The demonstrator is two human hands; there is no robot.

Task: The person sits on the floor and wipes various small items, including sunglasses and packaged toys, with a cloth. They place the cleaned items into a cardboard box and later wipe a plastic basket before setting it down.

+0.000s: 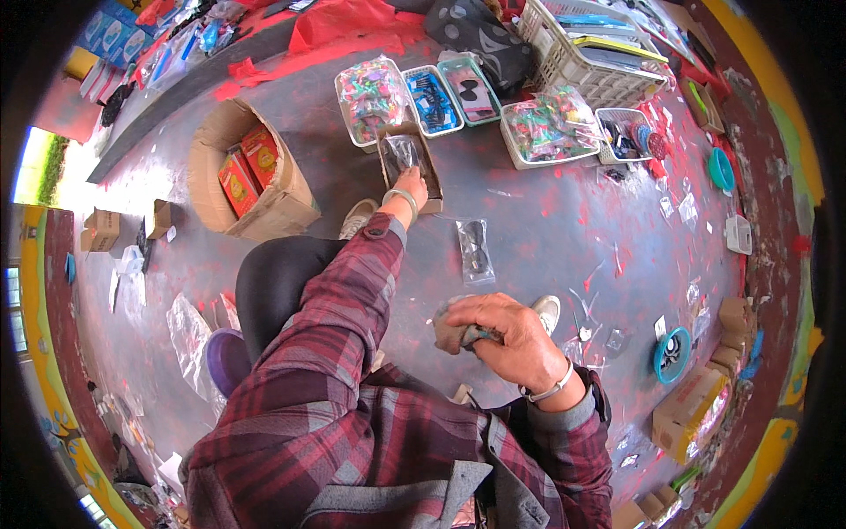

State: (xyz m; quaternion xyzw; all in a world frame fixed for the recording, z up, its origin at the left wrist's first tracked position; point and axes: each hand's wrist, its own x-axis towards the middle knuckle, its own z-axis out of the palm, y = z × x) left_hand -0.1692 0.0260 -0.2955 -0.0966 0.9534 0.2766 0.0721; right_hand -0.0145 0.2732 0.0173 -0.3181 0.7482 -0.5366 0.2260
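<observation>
My left hand (pixel 411 188) reaches into a narrow open cardboard box (pixel 433 173), its fingers at a clear plastic bag (pixel 400 151) with something dark inside; whether they grip it I cannot tell. My right hand (pixel 522 337) is closed around a crumpled greyish-brown cloth (pixel 451 328), held above the floor. Between the hands, a clear plastic packet (pixel 474 252) with dark glasses-like items lies flat on the floor.
A big cardboard carton (pixel 284 192) with red boxes stands left. Ahead are a basket of colourful packets (pixel 371 99), a blue-lined basket (pixel 433 99), a green basket (pixel 470 92) and another packet basket (pixel 552 132). A teal bowl (pixel 671 355) sits right, a purple bowl (pixel 227 360) lower left.
</observation>
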